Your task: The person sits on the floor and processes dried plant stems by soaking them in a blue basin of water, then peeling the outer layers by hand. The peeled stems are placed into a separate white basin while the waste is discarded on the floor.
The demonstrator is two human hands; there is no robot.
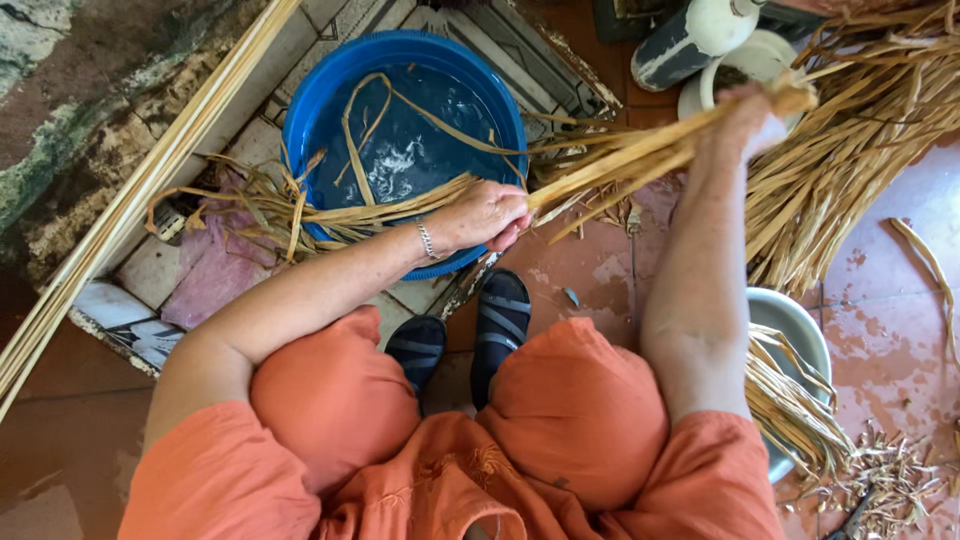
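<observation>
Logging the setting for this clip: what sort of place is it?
Probably a home yard or porch used for fibre craft. A worn red tiled floor, a blue basin of water and a heap of dried straw-coloured leaves surround the seated person; both hands grip one bundle.

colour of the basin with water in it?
Blue: the round basin is bright blue inside and out, clearest in the head view, just beyond the left hand.

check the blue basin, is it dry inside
No, the blue basin holds water, with a few dried leaf strips trailing in it.
</observation>
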